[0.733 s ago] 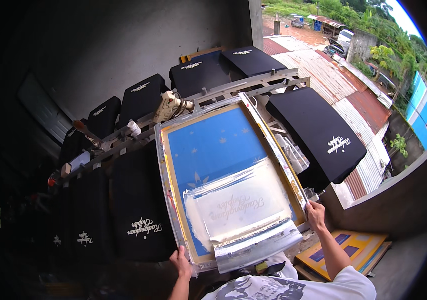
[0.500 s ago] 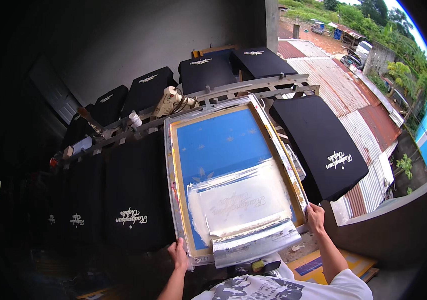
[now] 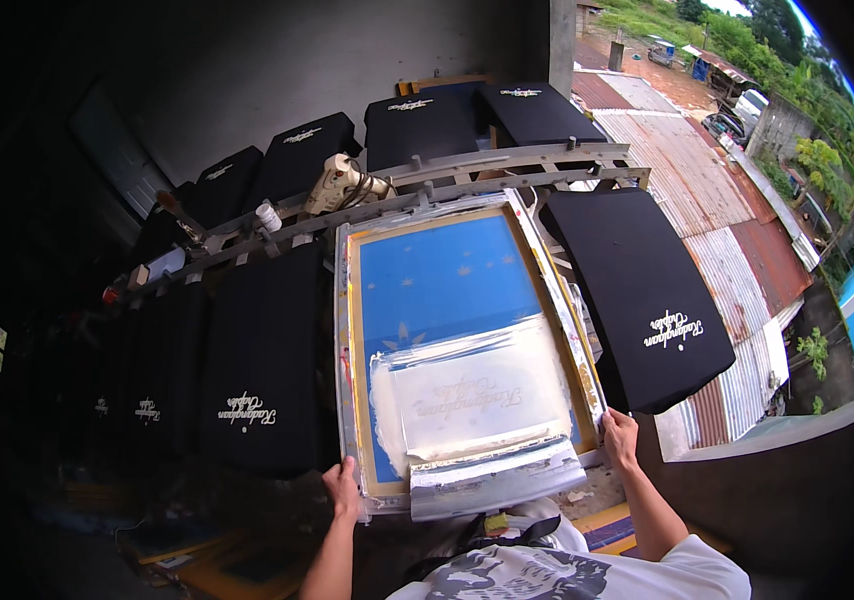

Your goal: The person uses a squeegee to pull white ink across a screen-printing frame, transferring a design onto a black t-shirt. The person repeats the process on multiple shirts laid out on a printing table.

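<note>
Both hands sit a little higher than before, and the screen (image 3: 462, 300) stands straighter in view. It's one screen, mid-frame, its long axis running up and down, top leaning slightly left, the white ink (image 3: 492, 395) toward the lower edge. One squeegee (image 3: 497, 486) lies across that end. Well apart, the left hand (image 3: 344, 487) clamps the lower-left corner, the right hand (image 3: 621, 437) the right rail. Around it I count eight printed black cloths (image 3: 637, 290), one heat gun (image 3: 330, 188) and one white bottle (image 3: 269, 217) by metal rails (image 3: 537, 156). Grey wall (image 3: 347, 60) fills the top; rusty roofs (image 3: 717, 260) lie at right.
</note>
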A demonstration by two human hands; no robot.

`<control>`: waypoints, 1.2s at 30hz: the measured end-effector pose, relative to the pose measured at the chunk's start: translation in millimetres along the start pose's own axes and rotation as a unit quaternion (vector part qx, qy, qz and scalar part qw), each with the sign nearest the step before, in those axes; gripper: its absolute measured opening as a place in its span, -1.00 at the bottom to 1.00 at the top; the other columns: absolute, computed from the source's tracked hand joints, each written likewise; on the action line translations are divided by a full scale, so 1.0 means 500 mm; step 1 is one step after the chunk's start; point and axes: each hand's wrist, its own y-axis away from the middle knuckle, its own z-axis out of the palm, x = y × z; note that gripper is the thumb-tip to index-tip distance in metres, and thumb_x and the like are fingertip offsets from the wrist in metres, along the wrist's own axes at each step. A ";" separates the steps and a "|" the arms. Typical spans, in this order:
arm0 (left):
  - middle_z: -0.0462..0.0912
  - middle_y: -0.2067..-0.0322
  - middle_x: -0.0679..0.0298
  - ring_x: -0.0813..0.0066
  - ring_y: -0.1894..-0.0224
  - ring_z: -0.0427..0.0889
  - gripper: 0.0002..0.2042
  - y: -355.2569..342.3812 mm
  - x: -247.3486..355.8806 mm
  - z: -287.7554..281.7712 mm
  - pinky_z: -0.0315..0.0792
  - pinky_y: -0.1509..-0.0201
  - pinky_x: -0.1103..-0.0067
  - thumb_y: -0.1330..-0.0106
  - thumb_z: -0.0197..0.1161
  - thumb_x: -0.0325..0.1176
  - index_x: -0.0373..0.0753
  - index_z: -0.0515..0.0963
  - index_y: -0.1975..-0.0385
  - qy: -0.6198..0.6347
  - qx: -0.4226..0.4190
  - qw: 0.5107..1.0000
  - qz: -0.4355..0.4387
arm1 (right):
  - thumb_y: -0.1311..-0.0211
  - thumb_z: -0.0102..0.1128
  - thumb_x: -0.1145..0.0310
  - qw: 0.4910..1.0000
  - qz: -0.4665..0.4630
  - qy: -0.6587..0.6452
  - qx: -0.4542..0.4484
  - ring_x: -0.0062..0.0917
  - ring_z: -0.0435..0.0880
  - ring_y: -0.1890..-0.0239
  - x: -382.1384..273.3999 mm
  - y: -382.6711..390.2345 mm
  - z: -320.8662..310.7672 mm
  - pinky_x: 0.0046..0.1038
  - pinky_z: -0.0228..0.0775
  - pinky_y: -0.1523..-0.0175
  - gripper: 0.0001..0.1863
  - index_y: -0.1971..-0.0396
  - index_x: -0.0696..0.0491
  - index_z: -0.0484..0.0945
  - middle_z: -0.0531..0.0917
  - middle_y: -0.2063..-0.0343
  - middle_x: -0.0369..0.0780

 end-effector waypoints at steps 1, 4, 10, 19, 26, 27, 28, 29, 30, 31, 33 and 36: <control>0.30 0.69 0.38 0.62 0.55 0.21 -0.54 -0.001 0.001 0.002 0.15 0.50 0.42 -0.41 0.24 -0.26 -0.38 0.32 0.70 -0.006 -0.004 1.000 0.004 | -0.44 0.09 0.32 1.000 0.009 -0.005 -0.004 -0.80 0.41 0.51 0.001 -0.001 -0.005 -0.60 0.29 0.40 -0.68 0.05 0.22 0.69 0.57 0.56 -0.44; 0.33 0.68 0.36 0.62 0.54 0.23 -0.55 -0.018 0.006 -0.007 0.18 0.49 0.41 -0.42 0.22 -0.25 -0.41 0.34 0.67 -0.038 -0.013 0.999 0.020 | -0.46 0.07 0.33 1.000 0.008 -0.013 -0.009 -0.79 0.41 0.48 -0.006 0.004 0.005 -0.61 0.28 0.38 -0.67 0.03 0.24 0.68 0.57 0.54 -0.42; 0.45 0.65 0.28 0.60 0.50 0.33 -0.57 -0.049 0.013 -0.004 0.30 0.43 0.39 -0.45 0.20 -0.24 -0.49 0.43 0.59 -0.071 -0.017 0.996 0.047 | -0.41 0.06 0.28 0.999 -0.018 0.046 -0.013 -0.64 0.62 0.35 -0.046 0.002 0.000 -0.46 0.47 0.16 -0.67 -0.01 0.12 0.65 0.72 0.45 -0.14; 0.55 0.58 0.16 0.52 0.46 0.44 -0.60 -0.068 -0.018 0.003 0.39 0.35 0.38 -0.46 0.18 -0.26 -0.55 0.52 0.48 -0.074 -0.027 0.996 0.031 | -0.41 0.07 0.26 0.997 0.004 0.074 -0.008 -0.51 0.72 0.29 -0.047 -0.004 0.007 -0.39 0.50 0.08 -0.67 -0.01 0.09 0.66 0.74 0.38 -0.02; 0.56 0.58 0.07 0.44 0.46 0.48 -0.60 -0.082 -0.040 0.019 0.38 0.34 0.32 -0.46 0.17 -0.26 -0.55 0.50 0.49 -0.106 -0.021 0.994 0.034 | -0.35 0.10 0.27 0.996 0.033 0.077 -0.021 -0.54 0.70 0.33 -0.010 -0.020 0.025 -0.40 0.50 0.12 -0.66 0.01 0.10 0.66 0.73 0.43 -0.04; 0.56 0.58 0.05 0.42 0.46 0.49 -0.60 -0.083 -0.044 0.019 0.38 0.33 0.32 -0.46 0.17 -0.25 -0.55 0.50 0.49 -0.108 -0.021 0.993 0.033 | -0.34 0.10 0.27 0.996 0.039 0.073 -0.024 -0.55 0.69 0.34 -0.003 -0.022 0.028 -0.40 0.50 0.12 -0.66 0.02 0.10 0.67 0.72 0.44 -0.05; 0.56 0.59 0.04 0.41 0.46 0.51 -0.59 -0.084 -0.046 0.019 0.39 0.33 0.32 -0.46 0.17 -0.25 -0.55 0.49 0.50 -0.110 -0.022 0.993 0.033 | -0.34 0.10 0.27 0.997 0.038 0.069 -0.016 -0.55 0.69 0.35 0.004 -0.025 0.032 -0.40 0.49 0.13 -0.67 0.02 0.09 0.67 0.72 0.45 -0.05; 0.56 0.59 0.03 0.38 0.47 0.50 -0.59 -0.082 -0.044 0.023 0.38 0.34 0.32 -0.47 0.17 -0.25 -0.55 0.49 0.50 -0.113 -0.015 0.993 0.042 | -0.34 0.10 0.27 0.997 0.038 0.066 -0.009 -0.55 0.68 0.35 0.008 -0.025 0.034 -0.40 0.49 0.13 -0.67 0.02 0.09 0.67 0.72 0.45 -0.06; 0.55 0.59 0.02 0.35 0.48 0.50 -0.58 -0.077 -0.042 0.028 0.38 0.34 0.31 -0.47 0.17 -0.24 -0.55 0.48 0.50 -0.116 -0.009 0.992 0.051 | -0.34 0.10 0.27 0.997 0.038 0.062 -0.001 -0.55 0.68 0.36 0.014 -0.024 0.035 -0.40 0.49 0.13 -0.67 0.02 0.08 0.67 0.72 0.46 -0.06; 0.55 0.59 0.02 0.33 0.49 0.49 -0.58 -0.073 -0.040 0.035 0.38 0.34 0.31 -0.47 0.17 -0.24 -0.55 0.48 0.50 -0.119 -0.002 0.991 0.060 | -0.34 0.11 0.27 0.998 0.039 0.057 0.002 -0.55 0.70 0.35 0.029 -0.028 0.034 -0.39 0.50 0.13 -0.67 0.01 0.07 0.67 0.73 0.45 -0.05; 0.55 0.58 -0.01 0.25 0.50 0.49 -0.57 -0.078 -0.056 0.040 0.38 0.34 0.29 -0.48 0.16 -0.22 -0.55 0.47 0.50 -0.139 0.031 0.986 0.086 | -0.34 0.10 0.28 0.997 0.042 0.068 0.003 -0.52 0.73 0.31 0.016 -0.029 0.042 -0.39 0.50 0.11 -0.67 0.01 0.06 0.68 0.74 0.42 -0.02; 0.55 0.58 -0.05 0.13 0.51 0.50 -0.57 -0.089 -0.068 0.053 0.39 0.34 0.26 -0.48 0.16 -0.21 -0.55 0.48 0.47 -0.141 0.060 0.982 0.112 | -0.33 0.09 0.29 0.996 0.028 0.078 0.014 -0.38 0.78 0.25 0.004 -0.035 0.045 -0.34 0.52 0.06 -0.68 0.03 0.05 0.69 0.75 0.37 0.03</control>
